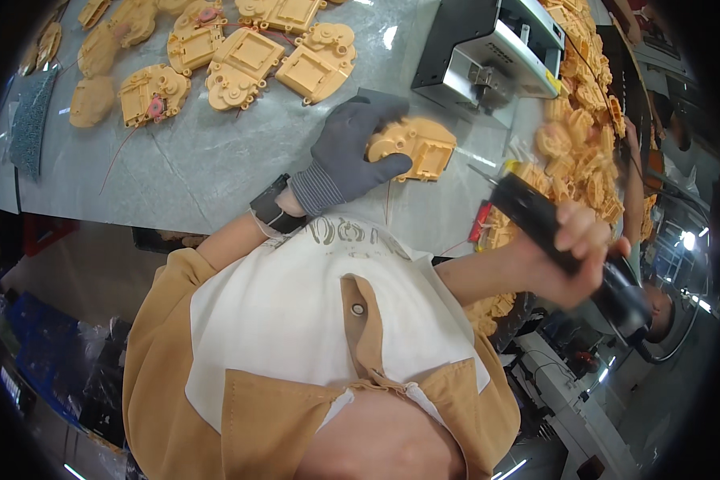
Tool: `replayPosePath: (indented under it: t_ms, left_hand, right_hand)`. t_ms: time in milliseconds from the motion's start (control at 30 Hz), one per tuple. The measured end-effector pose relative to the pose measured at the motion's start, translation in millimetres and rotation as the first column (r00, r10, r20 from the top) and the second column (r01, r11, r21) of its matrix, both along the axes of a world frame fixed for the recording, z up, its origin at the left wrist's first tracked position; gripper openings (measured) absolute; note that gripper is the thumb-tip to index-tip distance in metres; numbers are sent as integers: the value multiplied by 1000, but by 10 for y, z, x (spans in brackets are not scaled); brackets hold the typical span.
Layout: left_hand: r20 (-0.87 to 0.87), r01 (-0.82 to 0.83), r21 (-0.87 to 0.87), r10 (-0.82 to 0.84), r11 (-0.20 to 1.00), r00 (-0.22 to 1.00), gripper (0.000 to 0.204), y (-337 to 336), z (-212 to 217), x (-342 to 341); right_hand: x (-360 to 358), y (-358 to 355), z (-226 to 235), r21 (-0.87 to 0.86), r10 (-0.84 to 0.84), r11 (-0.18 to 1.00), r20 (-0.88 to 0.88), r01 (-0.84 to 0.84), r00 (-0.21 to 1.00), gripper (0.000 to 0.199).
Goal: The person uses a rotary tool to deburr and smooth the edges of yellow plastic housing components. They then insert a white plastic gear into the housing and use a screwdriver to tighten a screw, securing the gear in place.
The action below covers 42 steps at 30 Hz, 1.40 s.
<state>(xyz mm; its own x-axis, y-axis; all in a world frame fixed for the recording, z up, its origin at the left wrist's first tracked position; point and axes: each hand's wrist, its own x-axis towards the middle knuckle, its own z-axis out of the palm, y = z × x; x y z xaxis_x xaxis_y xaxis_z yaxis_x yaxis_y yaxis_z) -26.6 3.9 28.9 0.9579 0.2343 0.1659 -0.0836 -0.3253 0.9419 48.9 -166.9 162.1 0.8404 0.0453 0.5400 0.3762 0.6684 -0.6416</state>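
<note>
Our left hand (pixel 348 152), in a gray glove, pinches a yellow plastic case (pixel 436 156) at its left end, thumb along the near edge and fingers behind; the rest of the case sticks out to the right of the grip. Our bare right hand (pixel 572 256) is wrapped around a black power screwdriver (pixel 528 210), right of the case, its tip near the case but apart from it.

Under the case we see a gray tabletop (pixel 240 172). Just beyond the case and to its right stands a silver-and-black machine (pixel 492 60); farther right we have a heap of yellow parts (pixel 588 160). More cases (pixel 244 68) lie beyond and left of it. Well right of the case, another person (pixel 660 308) shows at the rim.

Our near table edge runs on our side of the case, close to our white apron (pixel 296 312). Left of the case, open tabletop stretches toward a blue-green packet (pixel 32 124), with a thin red wire (pixel 116 158) across it.
</note>
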Motion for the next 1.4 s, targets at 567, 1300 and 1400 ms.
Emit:
replayPosePath:
  t_ms: [567, 1300, 1400]
  left_hand:
    - [-331, -594, -802, 878, -69, 346, 34, 629, -430, -3346]
    - [27, -752, -139, 762, 644, 648, 35, 1402, 209, -1091]
    - [-95, -518, -607, 591, 604, 801, 31, 621, 652, -794]
  right_hand:
    - [53, -274, -233, -2, 16, 1000, -277, -17, 961, 31]
    - [-104, -525, -325, -99, -152, 987, -358, 125, 921, 40]
    - [-81, -558, -384, -109, -135, 989, -368, 101, 920, 42]
